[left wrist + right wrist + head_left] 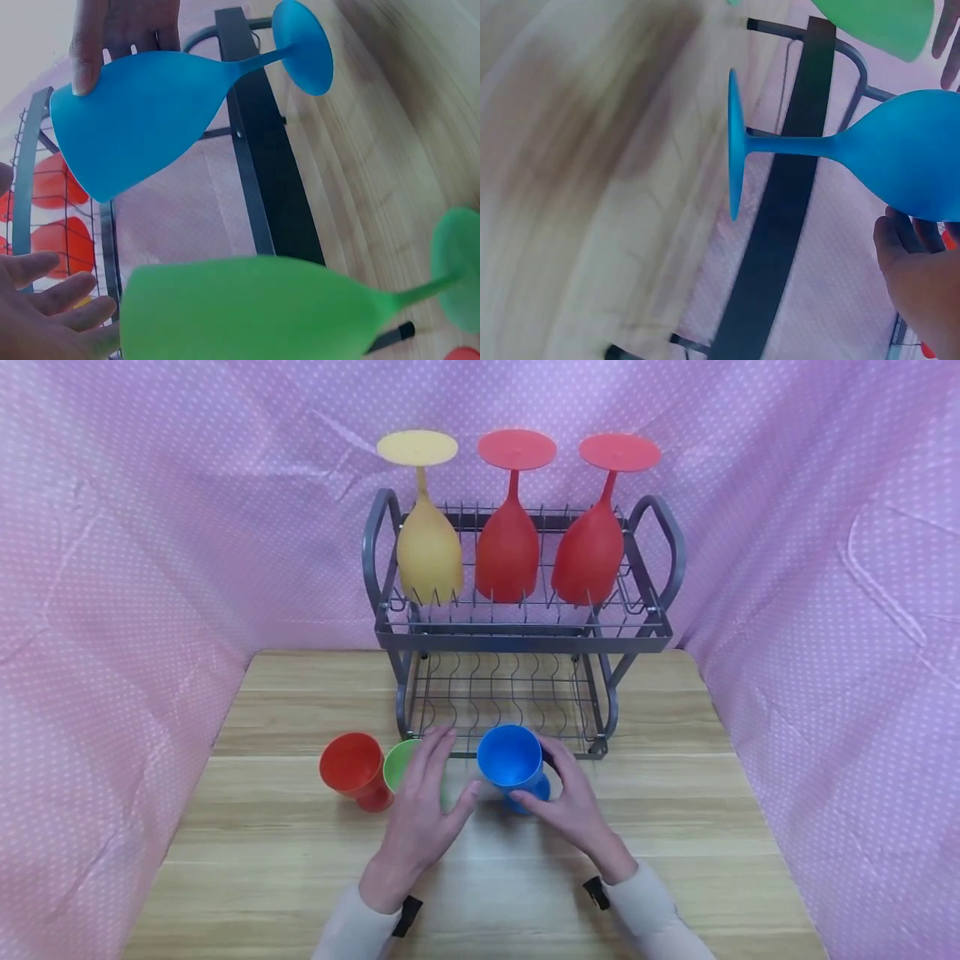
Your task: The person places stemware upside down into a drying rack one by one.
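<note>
My right hand holds a blue plastic wine glass by its bowl, mouth up, thumb on the near side and fingers on the far side. In the right wrist view, the stem and round foot of the blue wine glass show whole. Left of it, my left hand has its fingers extended and partly hides a green wine glass. The left wrist view shows those spread fingers beside the bowl of the green wine glass. A red wine glass stands upright just left of the green one.
Behind the hands stands a dark two-tier wire dish rack. Its top tier carries a yellow wine glass and two red wine glasses, upside down. Pink dotted cloth surrounds the wooden table.
</note>
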`<state>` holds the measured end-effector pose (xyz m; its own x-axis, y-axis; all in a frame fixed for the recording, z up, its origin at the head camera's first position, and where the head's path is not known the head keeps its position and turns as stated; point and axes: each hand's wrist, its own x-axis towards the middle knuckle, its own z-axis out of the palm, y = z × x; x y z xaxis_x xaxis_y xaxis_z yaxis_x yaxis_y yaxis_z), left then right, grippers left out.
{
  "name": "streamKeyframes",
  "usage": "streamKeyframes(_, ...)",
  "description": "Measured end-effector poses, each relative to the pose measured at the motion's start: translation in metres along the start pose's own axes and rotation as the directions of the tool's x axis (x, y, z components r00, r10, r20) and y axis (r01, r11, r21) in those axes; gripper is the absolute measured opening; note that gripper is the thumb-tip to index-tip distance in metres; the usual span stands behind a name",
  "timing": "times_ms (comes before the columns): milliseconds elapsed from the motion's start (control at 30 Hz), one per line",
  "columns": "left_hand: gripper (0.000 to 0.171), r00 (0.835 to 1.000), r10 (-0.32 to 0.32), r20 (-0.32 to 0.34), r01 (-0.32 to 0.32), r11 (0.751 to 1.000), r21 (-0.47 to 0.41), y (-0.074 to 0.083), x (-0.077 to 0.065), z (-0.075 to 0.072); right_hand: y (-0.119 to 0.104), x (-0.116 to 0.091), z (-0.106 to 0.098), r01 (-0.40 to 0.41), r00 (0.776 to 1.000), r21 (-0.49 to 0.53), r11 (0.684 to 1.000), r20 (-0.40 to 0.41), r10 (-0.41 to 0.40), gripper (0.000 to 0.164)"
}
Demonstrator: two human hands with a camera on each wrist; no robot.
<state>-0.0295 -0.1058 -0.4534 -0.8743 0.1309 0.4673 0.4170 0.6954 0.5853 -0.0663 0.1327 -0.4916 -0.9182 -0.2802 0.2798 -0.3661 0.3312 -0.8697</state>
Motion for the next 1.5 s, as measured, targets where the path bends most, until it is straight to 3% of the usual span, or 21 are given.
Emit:
streamKeyframes(167, 0.074, 0.999, -0.033, 0.033, 0.035, 0.997, -0.072, 0.009, 0.004, 0.002, -0.006, 0.001, -0.010, 0.081, 0.996, -0.087, 0.993, -0.016, -0.082, 0.085)
streamKeyframes(300, 0.075, 0.994, -0.083, 0.071, 0.095, 0.979, -0.183, 0.015, 0.008, 0.004, -0.011, 0.001, -0.017, 0.118, 0.993, -0.131, 0.984, -0.011, -0.121, 0.087)
streamKeyframes(600, 0.075, 0.958, -0.225, 0.180, 0.275, 0.899, -0.340, 0.022, 0.011, 0.002, -0.029, 0.002, -0.025, 0.183, 0.983, -0.204, 0.962, 0.026, -0.182, 0.090)
streamKeyframes(900, 0.076, 0.929, -0.280, 0.244, 0.361, 0.829, -0.427, 0.024, 0.012, 0.001, -0.041, 0.004, -0.029, 0.249, 0.968, -0.304, 0.920, 0.053, -0.245, 0.093)
streamKeyframes(1100, 0.076, 0.910, -0.297, 0.289, 0.406, 0.780, -0.476, 0.024, 0.012, 0.003, -0.046, 0.004, -0.029, 0.303, 0.952, -0.390, 0.869, 0.091, -0.292, 0.096)
streamKeyframes(1167, 0.077, 0.903, -0.302, 0.305, 0.418, 0.775, -0.474, 0.024, 0.012, 0.003, -0.047, 0.005, -0.029, 0.335, 0.941, -0.423, 0.842, 0.107, -0.321, 0.097)
streamKeyframes(1267, 0.079, 0.900, -0.296, 0.320, 0.419, 0.790, -0.448, 0.025, 0.012, 0.003, -0.048, 0.005, -0.029, 0.379, 0.924, -0.463, 0.801, 0.135, -0.359, 0.099)
streamKeyframes(1400, 0.081, 0.911, -0.263, 0.318, 0.386, 0.815, -0.432, 0.025, 0.011, 0.004, -0.052, 0.005, -0.029, 0.405, 0.913, -0.495, 0.769, 0.171, -0.370, 0.096)
streamKeyframes(1500, 0.081, 0.916, -0.246, 0.317, 0.371, 0.818, -0.438, 0.025, 0.010, 0.005, -0.054, 0.005, -0.029, 0.416, 0.908, -0.516, 0.749, 0.194, -0.370, 0.093)
